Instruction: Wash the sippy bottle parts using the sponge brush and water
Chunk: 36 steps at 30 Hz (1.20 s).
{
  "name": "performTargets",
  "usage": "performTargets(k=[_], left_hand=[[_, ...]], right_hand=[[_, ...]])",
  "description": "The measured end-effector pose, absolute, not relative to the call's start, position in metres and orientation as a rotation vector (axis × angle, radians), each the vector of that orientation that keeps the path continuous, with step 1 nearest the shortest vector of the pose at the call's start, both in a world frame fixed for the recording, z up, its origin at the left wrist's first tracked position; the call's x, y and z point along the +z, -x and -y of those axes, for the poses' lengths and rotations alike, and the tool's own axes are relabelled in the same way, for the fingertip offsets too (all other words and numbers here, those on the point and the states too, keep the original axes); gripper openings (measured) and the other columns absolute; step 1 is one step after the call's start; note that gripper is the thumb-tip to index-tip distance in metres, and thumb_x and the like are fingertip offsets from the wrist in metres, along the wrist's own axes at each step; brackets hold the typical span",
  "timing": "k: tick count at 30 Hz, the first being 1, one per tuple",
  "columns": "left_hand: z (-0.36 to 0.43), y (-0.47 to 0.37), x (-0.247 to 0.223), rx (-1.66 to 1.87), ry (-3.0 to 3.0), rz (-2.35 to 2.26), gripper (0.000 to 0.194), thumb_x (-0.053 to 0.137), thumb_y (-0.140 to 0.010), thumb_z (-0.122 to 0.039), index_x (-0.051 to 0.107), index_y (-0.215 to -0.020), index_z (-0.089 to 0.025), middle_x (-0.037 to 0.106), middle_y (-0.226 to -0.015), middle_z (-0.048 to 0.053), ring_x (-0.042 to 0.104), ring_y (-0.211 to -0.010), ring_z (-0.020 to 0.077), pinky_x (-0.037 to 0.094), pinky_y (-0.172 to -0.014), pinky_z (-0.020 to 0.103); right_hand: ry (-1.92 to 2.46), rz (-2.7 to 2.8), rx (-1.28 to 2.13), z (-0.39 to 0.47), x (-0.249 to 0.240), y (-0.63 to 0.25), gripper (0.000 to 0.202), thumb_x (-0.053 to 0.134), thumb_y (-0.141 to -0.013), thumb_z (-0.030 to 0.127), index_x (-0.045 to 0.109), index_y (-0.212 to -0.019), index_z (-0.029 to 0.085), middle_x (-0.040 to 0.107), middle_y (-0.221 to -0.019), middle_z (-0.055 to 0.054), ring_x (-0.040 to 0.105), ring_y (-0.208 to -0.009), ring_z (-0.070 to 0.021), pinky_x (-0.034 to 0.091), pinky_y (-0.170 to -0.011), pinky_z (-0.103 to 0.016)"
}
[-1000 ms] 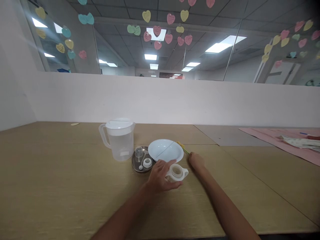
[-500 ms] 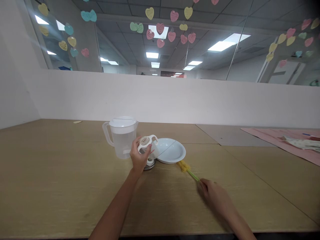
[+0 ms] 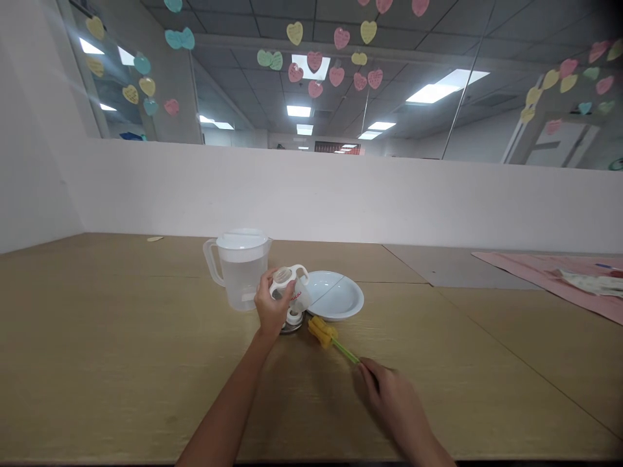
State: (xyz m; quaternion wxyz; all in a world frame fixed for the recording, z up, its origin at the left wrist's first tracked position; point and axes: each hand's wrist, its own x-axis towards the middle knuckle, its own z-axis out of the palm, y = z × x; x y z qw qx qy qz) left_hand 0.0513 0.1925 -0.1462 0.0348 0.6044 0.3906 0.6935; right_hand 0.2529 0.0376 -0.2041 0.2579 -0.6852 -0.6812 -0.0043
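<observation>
My left hand (image 3: 272,303) grips a clear bottle (image 3: 298,297) with a white two-handled collar, tilted over the wood-coloured table. Just beneath it, partly hidden, are a small white piece (image 3: 294,318) and a round metal dish (image 3: 292,329). My right hand (image 3: 389,389) is closed round the green handle of a brush with a yellow sponge head (image 3: 323,331). The sponge head is a little right of the metal dish and in front of the white plate (image 3: 335,296). Left of the bottle stands a clear lidded pitcher (image 3: 244,279) holding what looks like water.
On the right of the table (image 3: 121,363) lies a pink cloth (image 3: 530,264) with a whitish cloth (image 3: 591,283) and a blue pen-like item on it. A small flat beige piece (image 3: 155,239) rests at the back left. A white wall rises behind.
My right hand has moved left with the brush, bringing the sponge head from the plate's front right edge close to the metal dish. The bottle in my left hand is nearly unmoved.
</observation>
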Motion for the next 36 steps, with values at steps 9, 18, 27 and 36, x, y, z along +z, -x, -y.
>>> performTargets(k=[9, 18, 27, 36], left_hand=[[-0.191, -0.053, -0.149, 2.081, -1.914, -1.255, 0.04, 0.063, -0.074, -0.039, 0.055, -0.106, -0.018, 0.065, -0.098, 0.008, 0.062, -0.089, 0.0209, 0.05, -0.077, 0.032], [-0.189, -0.055, -0.148, 2.051, -2.002, -1.282, 0.038, 0.063, -0.074, -0.039, 0.055, -0.105, -0.018, 0.065, -0.095, 0.007, 0.061, -0.087, 0.0206, 0.048, -0.079, 0.033], [-0.19, -0.059, -0.152, 1.995, -2.193, -1.235, 0.042, 0.062, -0.074, -0.043, 0.054, -0.107, -0.018, 0.065, -0.094, 0.007, 0.06, -0.089, 0.0207, 0.047, -0.08, 0.033], [-0.19, -0.059, -0.152, 2.007, -2.233, -1.246, 0.041, 0.062, -0.074, -0.044, 0.054, -0.106, -0.018, 0.065, -0.093, 0.006, 0.06, -0.087, 0.0205, 0.047, -0.079, 0.033]], right_hand=[[1.942, 1.998, -0.167, -0.055, -0.201, -0.233, 0.026, 0.043, -0.085, 0.018, 0.064, -0.071, 0.022, 0.068, -0.061, -0.005, 0.062, -0.051, -0.0163, 0.023, -0.043, -0.024], [1.63, 1.889, 0.241, -0.032, -0.13, -0.312, 0.039, 0.036, -0.086, 0.043, 0.066, -0.07, 0.024, 0.066, -0.067, -0.004, 0.059, -0.065, -0.02, 0.039, -0.055, -0.025], [1.678, 2.047, 0.481, -0.045, -0.13, -0.298, 0.04, 0.034, -0.087, 0.04, 0.063, -0.07, 0.02, 0.067, -0.072, -0.003, 0.06, -0.068, -0.0189, 0.04, -0.06, -0.025], [1.826, 2.066, 0.29, -0.047, -0.168, -0.253, 0.039, 0.034, -0.089, 0.032, 0.068, -0.073, 0.021, 0.07, -0.073, -0.006, 0.065, -0.069, -0.02, 0.038, -0.06, -0.024]])
